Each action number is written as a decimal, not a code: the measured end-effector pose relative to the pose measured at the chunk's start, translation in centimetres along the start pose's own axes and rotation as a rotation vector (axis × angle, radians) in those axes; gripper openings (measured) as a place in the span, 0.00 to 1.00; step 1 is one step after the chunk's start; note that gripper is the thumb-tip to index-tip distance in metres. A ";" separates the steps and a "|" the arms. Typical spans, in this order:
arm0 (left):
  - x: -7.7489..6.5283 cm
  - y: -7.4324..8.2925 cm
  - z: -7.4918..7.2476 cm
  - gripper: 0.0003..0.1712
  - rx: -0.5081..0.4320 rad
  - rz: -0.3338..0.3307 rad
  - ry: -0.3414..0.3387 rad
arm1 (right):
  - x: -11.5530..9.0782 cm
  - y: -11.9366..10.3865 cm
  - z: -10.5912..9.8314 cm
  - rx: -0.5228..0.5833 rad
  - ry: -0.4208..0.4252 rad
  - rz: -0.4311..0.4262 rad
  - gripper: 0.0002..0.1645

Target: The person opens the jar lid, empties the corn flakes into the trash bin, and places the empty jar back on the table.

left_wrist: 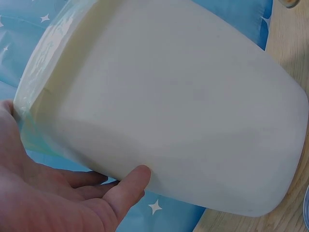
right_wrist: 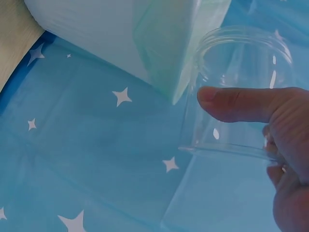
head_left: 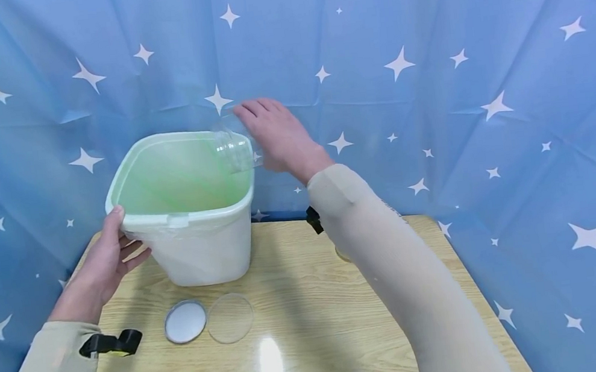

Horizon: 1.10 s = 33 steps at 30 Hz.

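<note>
A white trash bin with a thin green liner bag folded over its rim stands at the back left of the table. My left hand holds the bin's left front corner, thumb on the rim and fingers against the outer wall. In my right hand is a clear plastic jar, tipped on its side with its mouth over the bin's right rim. The right wrist view shows the thumb pressed along the jar's wall; no contents are visible in it.
A silver-rimmed round lid and a clear disc lie side by side in front of the bin. Another small round thing is mostly hidden behind the right forearm. A blue starred curtain surrounds the wooden table.
</note>
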State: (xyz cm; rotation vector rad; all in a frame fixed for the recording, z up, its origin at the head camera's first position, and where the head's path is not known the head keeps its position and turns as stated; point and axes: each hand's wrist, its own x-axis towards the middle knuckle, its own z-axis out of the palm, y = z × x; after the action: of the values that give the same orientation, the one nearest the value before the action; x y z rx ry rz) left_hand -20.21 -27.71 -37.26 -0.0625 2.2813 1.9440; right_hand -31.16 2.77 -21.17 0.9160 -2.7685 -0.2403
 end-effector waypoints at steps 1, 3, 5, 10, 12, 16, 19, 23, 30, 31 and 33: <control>0.0 0.0 0.0 0.32 0.001 -0.001 0.002 | -0.1 0.2 0.0 0.010 -0.001 0.012 0.55; 0.0 0.0 0.0 0.32 0.002 -0.001 0.003 | -0.3 0.7 0.2 0.039 -0.007 0.038 0.60; 0.0 0.0 0.0 0.33 0.008 0.000 0.005 | -0.6 1.2 0.3 0.079 -0.015 0.074 0.64; 0.0 0.0 0.0 0.32 0.009 -0.005 0.001 | -1.6 2.4 0.9 0.190 -0.018 0.152 0.70; 0.0 0.0 0.0 0.32 0.007 -0.007 -0.002 | -1.9 2.8 1.1 0.235 -0.005 0.167 0.70; 0.0 0.0 0.0 0.32 0.010 -0.006 -0.003 | -2.8 3.6 1.5 0.319 0.022 0.193 0.71; -0.1 0.0 0.1 0.32 0.007 -0.005 0.000 | -3.5 4.3 2.0 0.370 0.044 0.214 0.71; -0.1 0.0 0.1 0.33 0.004 -0.004 0.002 | -4.5 5.3 3.0 0.441 0.046 0.256 0.73; 0.0 -0.1 0.0 0.32 -0.007 0.007 -0.006 | -6.8 6.8 5.8 0.553 0.074 0.329 0.76; 0.0 -0.1 0.0 0.32 -0.008 0.009 -0.007 | -7.1 6.9 6.3 0.559 0.084 0.336 0.75; 0.0 -0.1 0.0 0.31 -0.010 0.011 -0.008 | -7.8 7.2 7.2 0.573 0.097 0.351 0.74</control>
State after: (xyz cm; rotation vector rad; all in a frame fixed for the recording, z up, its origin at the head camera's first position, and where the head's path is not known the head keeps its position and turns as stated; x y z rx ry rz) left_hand -20.19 -27.76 -37.35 -0.0425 2.2716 1.9575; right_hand -30.96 13.75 -27.68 0.4970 -2.8789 0.6627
